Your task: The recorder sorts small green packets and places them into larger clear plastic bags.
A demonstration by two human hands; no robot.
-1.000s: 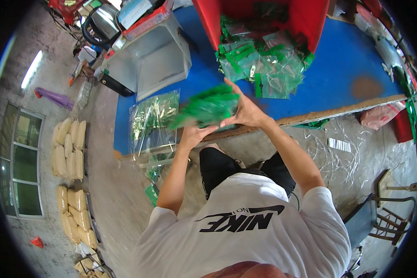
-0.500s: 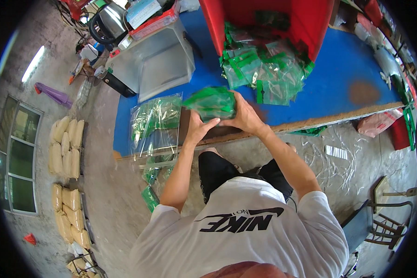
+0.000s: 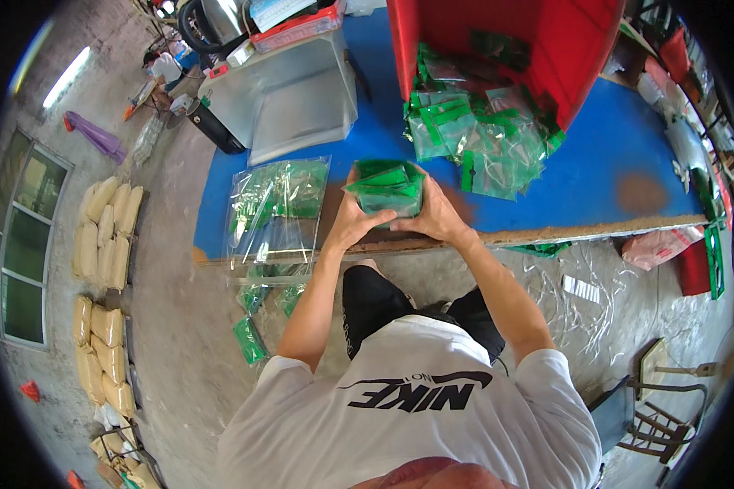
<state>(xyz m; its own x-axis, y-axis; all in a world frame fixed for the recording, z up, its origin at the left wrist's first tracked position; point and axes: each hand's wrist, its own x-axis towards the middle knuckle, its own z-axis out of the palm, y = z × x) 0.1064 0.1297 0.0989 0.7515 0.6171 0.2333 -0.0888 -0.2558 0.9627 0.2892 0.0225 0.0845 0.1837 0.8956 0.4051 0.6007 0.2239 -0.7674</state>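
Since half a second ago, the bundle of thin green-and-clear plastic bags (image 3: 389,202) shifts from a spread, blurred fan into a more compact block, still above the front edge of the flat blue worktop (image 3: 579,175). Our grip is pressed inward: left hand (image 3: 357,218) and right hand (image 3: 440,213) clasp the bundle from both sides, thumbs nearly meeting on the near side. To do this well, we should press evenly with both palms, because the top green pieces lie aslant and could slip. The green ends point up and away from us, the clear part toward us. Its long axis seems left to right, but our fingers cover the sides, so we cannot be sure.
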